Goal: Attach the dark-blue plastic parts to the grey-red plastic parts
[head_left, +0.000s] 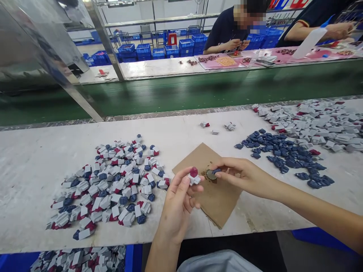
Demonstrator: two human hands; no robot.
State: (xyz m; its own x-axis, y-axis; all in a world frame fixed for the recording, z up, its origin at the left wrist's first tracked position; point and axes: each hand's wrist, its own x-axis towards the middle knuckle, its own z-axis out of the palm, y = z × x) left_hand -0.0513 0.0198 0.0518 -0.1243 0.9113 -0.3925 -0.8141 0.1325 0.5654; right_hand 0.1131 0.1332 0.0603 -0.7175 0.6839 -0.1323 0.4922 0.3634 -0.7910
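My left hand (181, 192) is closed around a small grey-and-maroon plastic part (194, 176), holding it up over the left edge of a brown cardboard piece (221, 206). Between the thumb and fingers of my right hand (236, 172) is a small dark blue plastic part (216, 171). That blue part is at a round bottle cap (210, 175) on the cardboard; whether it touches the cap I cannot tell. Brownish wet-looking stains surround the cap.
Left lies a pile of grey, maroon and blue assembled parts (113, 185). Right are loose blue parts (283, 153) and a heap of grey-and-maroon parts (320, 122). A blue bin (134, 258) sits below the table edge. Across the green conveyor (181, 90), two people work.
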